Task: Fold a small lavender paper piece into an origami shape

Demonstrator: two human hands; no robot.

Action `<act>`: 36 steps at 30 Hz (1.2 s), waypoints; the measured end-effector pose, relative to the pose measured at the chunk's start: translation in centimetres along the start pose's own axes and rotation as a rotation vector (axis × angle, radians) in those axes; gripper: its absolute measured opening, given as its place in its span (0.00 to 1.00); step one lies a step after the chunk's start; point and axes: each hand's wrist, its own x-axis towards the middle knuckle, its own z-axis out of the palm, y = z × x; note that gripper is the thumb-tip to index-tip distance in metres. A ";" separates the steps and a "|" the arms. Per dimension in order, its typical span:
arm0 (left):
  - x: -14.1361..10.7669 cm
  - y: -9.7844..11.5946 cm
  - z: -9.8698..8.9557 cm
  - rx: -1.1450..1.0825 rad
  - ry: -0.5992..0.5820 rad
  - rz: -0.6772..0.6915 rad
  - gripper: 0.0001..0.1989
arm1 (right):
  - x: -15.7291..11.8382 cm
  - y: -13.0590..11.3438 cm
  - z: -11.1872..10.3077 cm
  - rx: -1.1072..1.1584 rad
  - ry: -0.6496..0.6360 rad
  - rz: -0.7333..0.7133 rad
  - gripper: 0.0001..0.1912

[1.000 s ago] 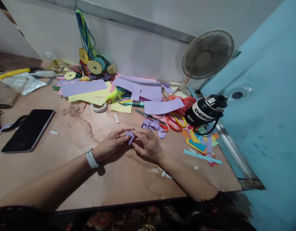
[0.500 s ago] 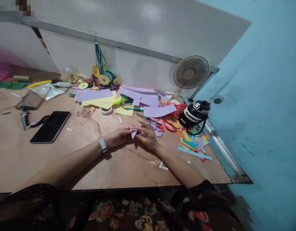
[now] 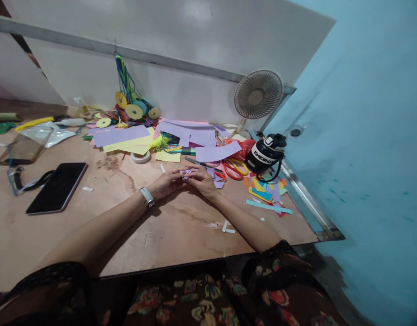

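Observation:
A small folded piece of purple paper point(image 3: 185, 172) is pinched between my two hands, its lower part mostly covered by fingers. My left hand point(image 3: 166, 184), with a watch on the wrist, grips it from the left. From the right, my right hand point(image 3: 201, 181) closes on the same paper. Just beyond the right hand lie purple paper scraps point(image 3: 218, 178) and scissors with orange handles point(image 3: 233, 171). A roll of white tape point(image 3: 140, 157) rests on the table behind my left hand.
A black phone point(image 3: 57, 188) lies at left. Purple sheets point(image 3: 122, 135) and yellow paper are spread along the back. At right stand a black bottle point(image 3: 265, 156) and a small fan point(image 3: 258, 94); coloured scraps point(image 3: 264, 189) lie before the bottle. Discs on cords point(image 3: 134, 111) hang against the back panel.
The purple paper's pointed flap, which stuck out towards me, is now tucked between my fingers. My hands have drawn closer together. The whole view has shifted slightly.

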 end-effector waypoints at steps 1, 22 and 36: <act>0.1 0.0 -0.1 0.003 0.000 0.009 0.10 | 0.1 0.0 0.0 0.011 0.000 0.021 0.09; -1.5 -0.1 1.9 0.142 0.074 0.165 0.24 | 0.1 -0.9 0.4 -0.042 0.081 0.090 0.14; -1.0 0.9 -0.1 0.125 0.057 0.082 0.28 | 0.2 -0.9 -0.2 -0.066 -0.034 0.082 0.16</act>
